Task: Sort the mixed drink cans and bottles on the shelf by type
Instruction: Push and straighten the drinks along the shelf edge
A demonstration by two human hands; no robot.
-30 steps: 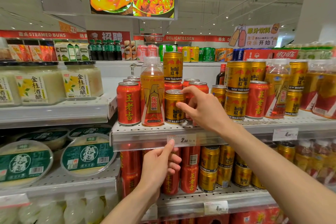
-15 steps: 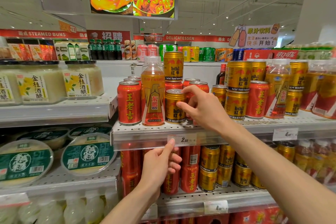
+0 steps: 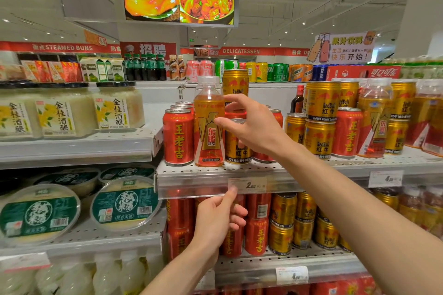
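1. Head view: the right hand (image 3: 254, 124) reaches in from the lower right, forearm stretched toward the upper shelf (image 3: 191, 172), fingers spread and holding nothing.
2. Its fingertips hover just beside the bottle (image 3: 209, 124), in front of a gold can (image 3: 237, 148) near the shelf's front edge.
3. A red can (image 3: 178, 136) stands just left of the bottle; more gold and red cans stand mixed toward the shelf's right end.
4. The left hand (image 3: 219, 217) is raised below the shelf, loosely curled, thumb tip against the price tag (image 3: 251, 185) on the front edge, gripping nothing.
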